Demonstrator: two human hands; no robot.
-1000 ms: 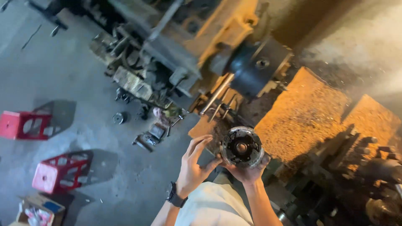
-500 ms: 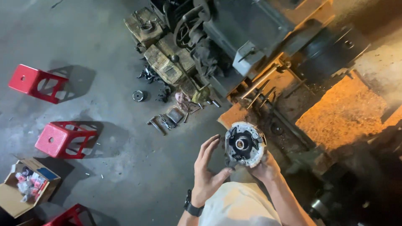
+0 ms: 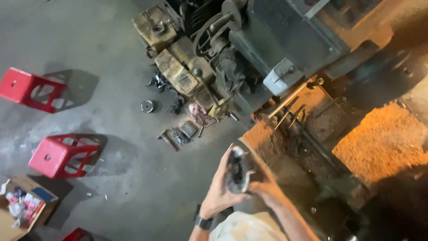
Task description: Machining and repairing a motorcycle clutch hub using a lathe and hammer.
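I hold a round dark metal machine part [image 3: 237, 172] in front of me, turned almost edge-on. My left hand [image 3: 219, 189] cups its left side, a dark watch [image 3: 203, 222] on that wrist. My right hand [image 3: 266, 189] grips its right side from below. Both hands hang over the concrete floor [image 3: 111, 178] beside a large worn lathe [image 3: 290, 58].
Two red plastic stools [image 3: 31, 89] [image 3: 60, 154] stand on the floor at left. A cardboard box [image 3: 24, 207] of small items sits at lower left. Loose tools and metal parts [image 3: 178, 134] lie by the machine base. An orange-lit bed of chips [image 3: 379, 138] lies to the right.
The view swung left and down. The round part turned from face-on to nearly edge-on, and my left hand, apart from it before, now closes on its side.
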